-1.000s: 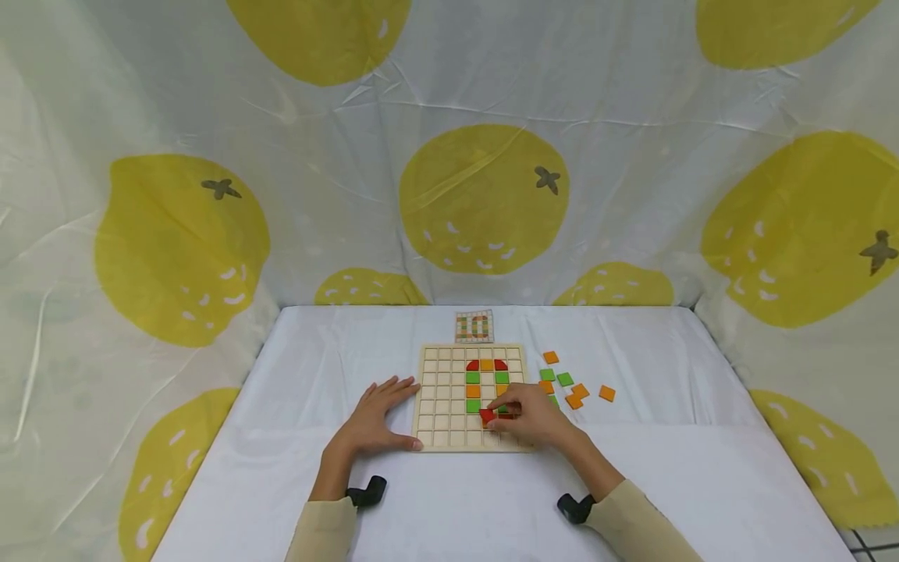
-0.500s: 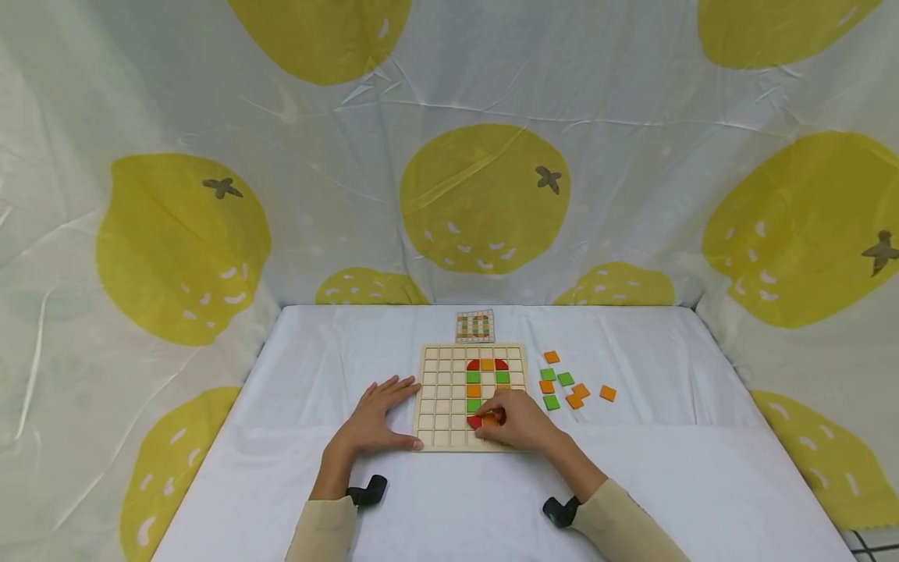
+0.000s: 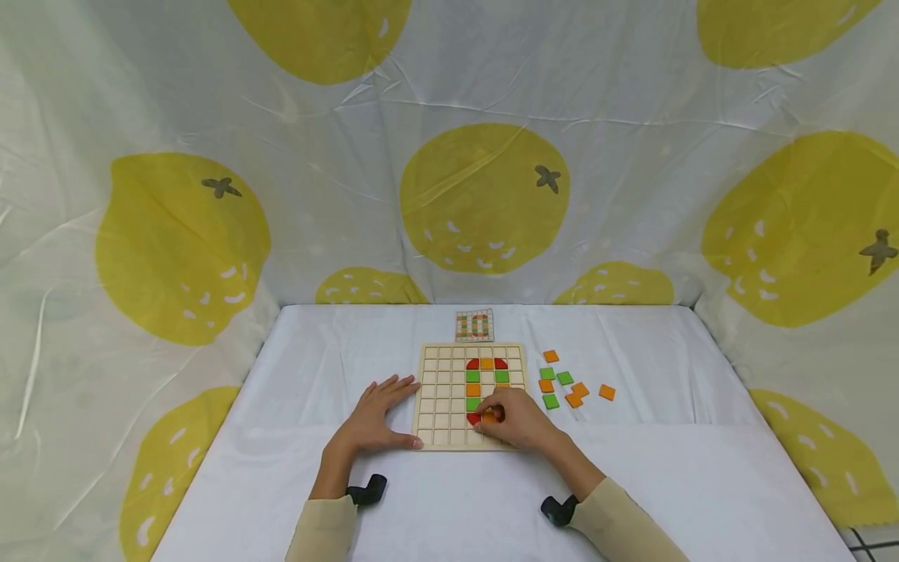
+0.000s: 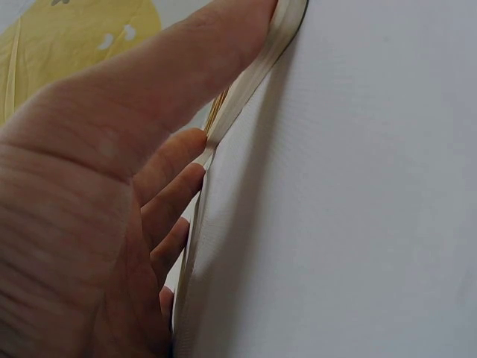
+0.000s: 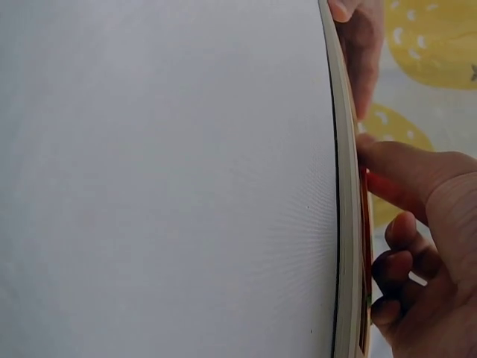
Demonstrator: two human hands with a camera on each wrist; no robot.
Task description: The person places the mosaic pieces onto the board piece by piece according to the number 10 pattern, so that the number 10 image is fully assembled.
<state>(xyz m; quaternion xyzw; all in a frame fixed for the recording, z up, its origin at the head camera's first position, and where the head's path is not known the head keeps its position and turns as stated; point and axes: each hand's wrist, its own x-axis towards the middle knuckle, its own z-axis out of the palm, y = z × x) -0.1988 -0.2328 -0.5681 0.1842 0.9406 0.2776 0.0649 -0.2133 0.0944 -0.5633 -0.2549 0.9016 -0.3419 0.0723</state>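
A wooden grid board lies on the white table, with red, orange and green tiles forming a ring in its right half. My left hand rests against the board's left edge, fingers and thumb spread; in the left wrist view its fingertips touch the rim. My right hand is over the board's lower right, thumb and forefinger pinching a red quarter-round tile at the ring's lower left corner. An orange tile shows beside it, partly under the fingers. The right hand covers the ring's lower right part.
Loose orange and green square tiles, such as a green tile and an orange tile, lie right of the board. A small printed pattern card lies behind it. A lemon-print curtain encloses the table.
My right hand has moved left and slightly down with the red tile, which has gone from above the orange tile to the ring's lower left corner. My left hand has stayed put.
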